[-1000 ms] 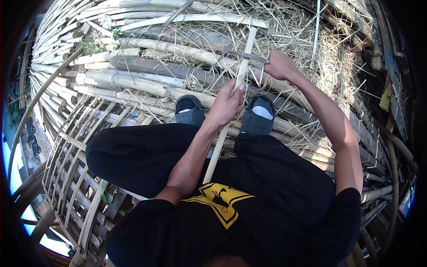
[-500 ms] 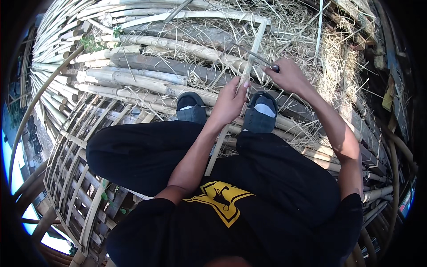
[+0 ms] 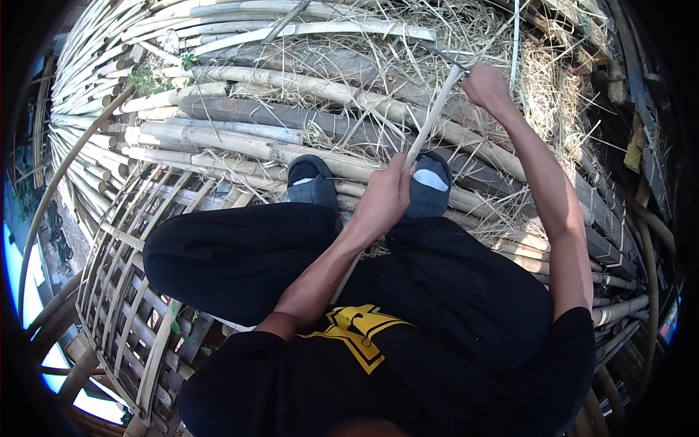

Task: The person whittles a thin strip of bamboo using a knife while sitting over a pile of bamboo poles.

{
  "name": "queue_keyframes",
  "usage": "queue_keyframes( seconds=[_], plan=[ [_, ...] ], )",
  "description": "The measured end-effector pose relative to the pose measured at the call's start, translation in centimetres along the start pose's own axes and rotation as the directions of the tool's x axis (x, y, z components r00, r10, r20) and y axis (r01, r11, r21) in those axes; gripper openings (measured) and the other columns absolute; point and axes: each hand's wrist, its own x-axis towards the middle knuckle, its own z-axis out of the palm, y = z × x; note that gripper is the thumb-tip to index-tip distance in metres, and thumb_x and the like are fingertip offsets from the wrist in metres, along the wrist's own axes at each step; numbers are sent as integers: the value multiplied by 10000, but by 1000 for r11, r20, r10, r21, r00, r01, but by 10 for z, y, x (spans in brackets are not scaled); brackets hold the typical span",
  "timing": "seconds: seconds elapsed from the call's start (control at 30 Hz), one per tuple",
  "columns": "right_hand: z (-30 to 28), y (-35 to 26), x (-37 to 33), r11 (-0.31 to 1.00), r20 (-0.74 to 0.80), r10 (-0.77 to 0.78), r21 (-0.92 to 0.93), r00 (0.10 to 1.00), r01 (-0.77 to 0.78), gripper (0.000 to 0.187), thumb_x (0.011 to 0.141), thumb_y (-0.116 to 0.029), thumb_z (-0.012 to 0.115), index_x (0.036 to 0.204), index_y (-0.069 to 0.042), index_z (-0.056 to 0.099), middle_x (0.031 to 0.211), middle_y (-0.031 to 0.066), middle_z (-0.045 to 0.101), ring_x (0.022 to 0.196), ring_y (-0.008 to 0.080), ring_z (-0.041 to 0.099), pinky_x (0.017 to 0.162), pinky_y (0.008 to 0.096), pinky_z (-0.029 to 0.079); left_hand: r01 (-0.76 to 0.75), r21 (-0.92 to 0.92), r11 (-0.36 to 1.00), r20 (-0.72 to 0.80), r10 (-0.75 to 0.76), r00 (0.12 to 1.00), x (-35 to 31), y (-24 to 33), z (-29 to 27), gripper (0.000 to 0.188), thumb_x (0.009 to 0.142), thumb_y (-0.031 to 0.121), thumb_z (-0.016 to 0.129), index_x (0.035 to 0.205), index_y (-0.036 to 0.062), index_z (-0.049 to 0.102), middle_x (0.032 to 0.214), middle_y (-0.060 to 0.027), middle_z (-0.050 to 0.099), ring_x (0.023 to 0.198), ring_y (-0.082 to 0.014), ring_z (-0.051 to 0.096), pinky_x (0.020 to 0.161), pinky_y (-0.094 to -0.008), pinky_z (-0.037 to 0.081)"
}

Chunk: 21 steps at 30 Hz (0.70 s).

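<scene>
My left hand (image 3: pixel 384 195) is closed around a pale bamboo strip (image 3: pixel 434 116), which slants from my lap up and to the right between my feet. At the strip's far end my right hand (image 3: pixel 486 86) is closed around the handle of a knife (image 3: pixel 442 55). Its thin dark blade points up and left, by the tip of the strip. The handle is mostly hidden in my fist. Below my left hand, the lower part of the strip shows only as a thin edge beside my forearm.
My dark shoes (image 3: pixel 312 182) rest on bamboo poles (image 3: pixel 291 149). Curled shavings (image 3: pixel 473 44) are strewn ahead and to the right. Another flat bamboo strip (image 3: pixel 320 30) lies across the far poles. A woven bamboo lattice (image 3: pixel 135 306) is at my left; stacked poles (image 3: pixel 80 109) lie beyond it.
My right hand and the knife have moved up and away along the strip to its far end. My left hand has shifted slightly nearer to me, and the strip has tilted further right.
</scene>
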Motion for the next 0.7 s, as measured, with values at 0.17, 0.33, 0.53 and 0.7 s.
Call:
queue_keyframes(
  seconds=[0.17,0.33,0.53,0.7],
  plan=[
    [-42,35,-8,970,100,78,223,992,-99,500,881,-431,538,697,27,622,712,241,631,699,365,632,674,476,460,168,-169,971,76,-157,985,19,9,-28,208,992,174,462,921,-21,489,578,-150,500,499,-265,495,510,-397,380],
    [-31,-30,-68,913,127,-151,398,980,89,489,888,-397,554,662,34,606,618,198,592,569,343,564,597,453,436,149,-281,948,53,-140,989,29,-25,-24,249,1005,233,454,943,3,525,567,-34,447,495,-109,400,476,-312,345],
    [-6,-78,-96,903,236,-322,369,917,222,442,856,-326,605,659,70,607,546,226,541,550,379,572,573,458,436,331,-587,739,240,-231,943,25,-10,-29,240,1022,287,420,922,77,480,553,57,332,403,-33,286,354,-222,218],
    [-3,-78,-91,914,194,-288,349,938,208,260,754,-192,615,723,64,646,677,282,614,682,427,638,658,482,509,417,-723,551,387,-177,905,24,-6,-35,238,1022,313,416,906,105,429,552,73,263,368,-21,213,313,-197,154]
  ],
)
